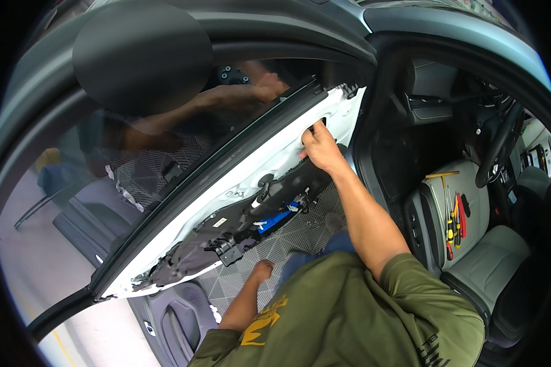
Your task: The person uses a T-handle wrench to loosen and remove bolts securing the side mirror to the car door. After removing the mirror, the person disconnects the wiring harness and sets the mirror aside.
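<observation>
An opened car door (pixel 239 189) without its trim panel slants across the middle, its white metal bare. Near the door's upper right end, my right hand (pixel 320 147) is at a dark opening in the metal. Its fingers are bent, with some fingertips in or at the hole; what they grip is hidden. My left hand (pixel 263 270) hangs low beside the door, its fingers curled. Its palm is turned away, so I cannot see what it holds, if anything. Along the door's lower part run a black inner cover (pixel 211 226) and a blue part (pixel 275 221).
On the grey car seat (pixel 487 251) lie several screwdrivers and pliers (pixel 456 220) with red and yellow handles, and a yellow T-handle tool (pixel 442 175). A removed grey trim panel (pixel 177 324) leans below the door. The window glass (pixel 183 131) reflects my arm.
</observation>
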Tool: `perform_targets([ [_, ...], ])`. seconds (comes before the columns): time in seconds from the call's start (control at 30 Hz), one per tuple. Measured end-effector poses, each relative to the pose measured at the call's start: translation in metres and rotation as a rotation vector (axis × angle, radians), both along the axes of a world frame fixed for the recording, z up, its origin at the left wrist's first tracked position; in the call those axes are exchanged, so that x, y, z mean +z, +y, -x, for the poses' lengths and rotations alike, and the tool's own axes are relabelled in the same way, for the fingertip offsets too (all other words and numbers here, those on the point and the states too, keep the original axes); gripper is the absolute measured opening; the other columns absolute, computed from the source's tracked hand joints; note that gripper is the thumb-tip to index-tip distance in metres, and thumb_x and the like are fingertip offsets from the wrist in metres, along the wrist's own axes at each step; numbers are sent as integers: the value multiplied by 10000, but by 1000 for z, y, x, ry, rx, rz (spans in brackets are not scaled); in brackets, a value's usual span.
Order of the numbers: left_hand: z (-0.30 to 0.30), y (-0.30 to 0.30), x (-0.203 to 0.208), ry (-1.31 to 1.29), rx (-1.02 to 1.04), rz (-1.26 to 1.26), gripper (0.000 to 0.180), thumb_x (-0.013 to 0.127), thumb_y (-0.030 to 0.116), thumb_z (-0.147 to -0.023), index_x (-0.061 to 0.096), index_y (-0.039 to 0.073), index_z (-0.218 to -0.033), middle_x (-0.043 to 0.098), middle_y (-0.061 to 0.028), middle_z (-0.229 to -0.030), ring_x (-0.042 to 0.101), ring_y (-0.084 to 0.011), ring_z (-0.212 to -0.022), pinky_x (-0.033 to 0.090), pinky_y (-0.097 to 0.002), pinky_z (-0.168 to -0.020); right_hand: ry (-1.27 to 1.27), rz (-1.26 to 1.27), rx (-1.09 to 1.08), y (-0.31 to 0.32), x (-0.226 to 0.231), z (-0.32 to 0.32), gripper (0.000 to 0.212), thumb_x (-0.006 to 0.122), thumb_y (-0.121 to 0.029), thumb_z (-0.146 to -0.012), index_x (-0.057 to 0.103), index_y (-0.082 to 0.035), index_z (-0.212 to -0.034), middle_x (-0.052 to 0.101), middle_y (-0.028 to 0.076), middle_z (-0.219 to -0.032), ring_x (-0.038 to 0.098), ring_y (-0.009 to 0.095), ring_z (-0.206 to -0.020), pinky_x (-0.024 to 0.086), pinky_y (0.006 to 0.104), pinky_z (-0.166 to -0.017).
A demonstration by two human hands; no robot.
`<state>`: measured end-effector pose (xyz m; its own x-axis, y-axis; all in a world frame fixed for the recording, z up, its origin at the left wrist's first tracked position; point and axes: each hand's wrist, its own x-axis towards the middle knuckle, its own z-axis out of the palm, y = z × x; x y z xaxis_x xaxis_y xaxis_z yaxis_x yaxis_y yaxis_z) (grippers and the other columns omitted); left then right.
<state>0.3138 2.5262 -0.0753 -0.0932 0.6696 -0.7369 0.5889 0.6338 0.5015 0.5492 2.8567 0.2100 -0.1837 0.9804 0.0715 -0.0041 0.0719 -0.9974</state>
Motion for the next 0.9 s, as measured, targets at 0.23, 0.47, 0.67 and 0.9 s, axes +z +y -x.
perform_targets([
  [0.23,80,-67,-62,207,-921,-37,293,504,150,-814,688,93,-1035,642,-177,-1092,605,-363,-1008,494,-413,-861,480,186,129,9,-6,-3,210,490,-79,-893,488,33,-1071,514,55,-808,477,97,-552,503,284,-511],
  [0.47,19,3,-12,174,-192,206,231,537,161,-846,686,94,-1009,666,-198,-1009,639,-335,-964,501,-377,-838,224,157,-165,38,-14,-29,136,518,-41,-828,555,33,-936,543,64,-626,506,147,-430,451,307,-385],
  [0.67,-45,93,7,253,-379,249,316,460,98,-831,655,75,-1079,677,-192,-881,653,-260,-788,498,-370,-697,-120,-223,-235,71,-75,-74,161,548,-69,-743,654,22,-823,644,242,-838,651,349,-823,508,464,-764],
  [0.9,-86,103,-70,43,-602,-100,279,550,98,-847,601,29,-1113,654,-181,-917,616,-274,-816,481,-391,-733,-315,-764,-220,71,-151,-106,134,584,-127,-755,662,-32,-809,655,123,-841,624,271,-838,490,421,-728],
])
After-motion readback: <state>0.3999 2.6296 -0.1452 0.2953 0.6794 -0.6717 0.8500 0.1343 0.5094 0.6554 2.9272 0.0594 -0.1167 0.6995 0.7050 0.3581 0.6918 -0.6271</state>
